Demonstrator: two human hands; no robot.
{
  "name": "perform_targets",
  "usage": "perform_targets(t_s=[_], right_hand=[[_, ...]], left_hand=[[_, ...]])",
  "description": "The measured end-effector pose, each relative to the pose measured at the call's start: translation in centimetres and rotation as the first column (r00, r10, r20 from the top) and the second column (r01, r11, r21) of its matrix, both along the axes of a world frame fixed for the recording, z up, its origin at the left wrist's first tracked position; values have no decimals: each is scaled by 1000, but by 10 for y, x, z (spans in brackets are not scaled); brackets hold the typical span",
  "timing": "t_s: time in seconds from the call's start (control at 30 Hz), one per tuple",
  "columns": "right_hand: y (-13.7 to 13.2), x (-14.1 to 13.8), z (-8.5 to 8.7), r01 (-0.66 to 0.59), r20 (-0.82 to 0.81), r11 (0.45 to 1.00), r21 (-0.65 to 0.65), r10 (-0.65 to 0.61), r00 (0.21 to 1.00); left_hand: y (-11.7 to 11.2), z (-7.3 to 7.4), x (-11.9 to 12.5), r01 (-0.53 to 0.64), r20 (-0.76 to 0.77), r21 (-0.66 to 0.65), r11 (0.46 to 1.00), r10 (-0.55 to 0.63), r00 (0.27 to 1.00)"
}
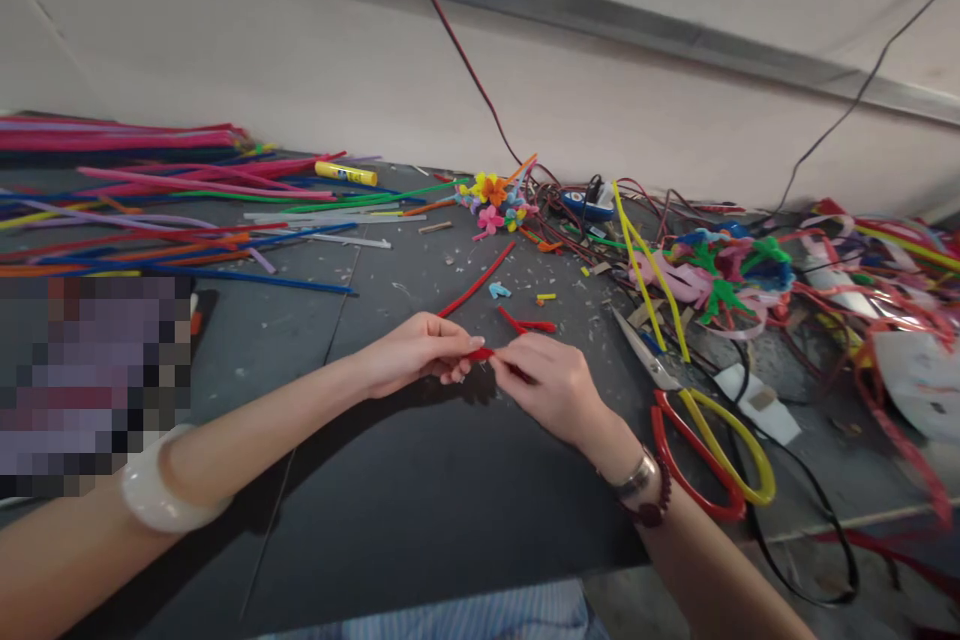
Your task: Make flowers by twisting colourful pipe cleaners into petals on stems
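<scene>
Between my two hands, over the dark tabletop, is a red pipe cleaner [480, 280]. One long end of it slants up and away behind my left hand [424, 357], whose thumb and fingers pinch it. My right hand [551, 382] grips the red strand from the other side, fingertips close to those of the left. Just beyond the right hand lies a bent red piece [534, 326]. Small cut bits, a light blue one [499, 290] and a yellow one [546, 297], rest farther back. Fingers hide the exact bend of the strand.
Scissors [664, 375] with red and yellow handles lie by my right wrist, beside a bent yellow pipe cleaner [651, 270]. Loose pipe cleaners [187, 185] and a glue stick [346, 173] lie back left. A pipe-cleaner flower bunch [493, 192] stands near tangled wires [551, 190] by the wall.
</scene>
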State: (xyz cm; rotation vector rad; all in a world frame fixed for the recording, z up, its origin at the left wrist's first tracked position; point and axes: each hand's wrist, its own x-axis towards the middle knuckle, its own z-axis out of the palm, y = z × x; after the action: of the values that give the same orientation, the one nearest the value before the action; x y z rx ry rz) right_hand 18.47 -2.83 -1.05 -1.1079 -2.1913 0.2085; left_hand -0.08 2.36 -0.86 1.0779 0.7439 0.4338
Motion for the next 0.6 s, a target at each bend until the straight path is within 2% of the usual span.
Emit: perform_targets(t_s=[0.03, 0.1, 0.17, 0.23, 0.3, 0.37, 0.47, 0.6], right_hand=[[1, -1, 0, 28, -132, 998, -59, -36, 991], [3, -3, 1, 46, -369, 970, -239, -134, 920], [6, -5, 1, -17, -549, 893, -449, -261, 794], [8, -6, 1, -148, -659, 787, -599, -380, 649], [9, -8, 1, -283, -716, 700, -655, -457, 528], [8, -8, 0, -378, -740, 646, -663, -488, 463], [7, -8, -2, -418, -751, 627, -657, -496, 436], [8, -10, 3, -348, -735, 658, -668, -509, 448]], left_hand=[[0, 0, 0, -17, 30, -1, 1000, 17, 999], [0, 0, -1, -61, 79, 31, 998, 59, 995], [-1, 1, 0, -85, 84, 90, 992, 77, 993], [-4, 3, 2, -63, 34, 175, 982, 58, 998], [-8, 5, 6, -6, -29, 261, 965, 14, 999], [-13, 5, 8, 48, -70, 320, 946, -26, 997], [-18, 2, 10, 76, -80, 323, 944, -52, 995], [-18, 1, 10, 50, -93, 239, 970, -29, 995]])
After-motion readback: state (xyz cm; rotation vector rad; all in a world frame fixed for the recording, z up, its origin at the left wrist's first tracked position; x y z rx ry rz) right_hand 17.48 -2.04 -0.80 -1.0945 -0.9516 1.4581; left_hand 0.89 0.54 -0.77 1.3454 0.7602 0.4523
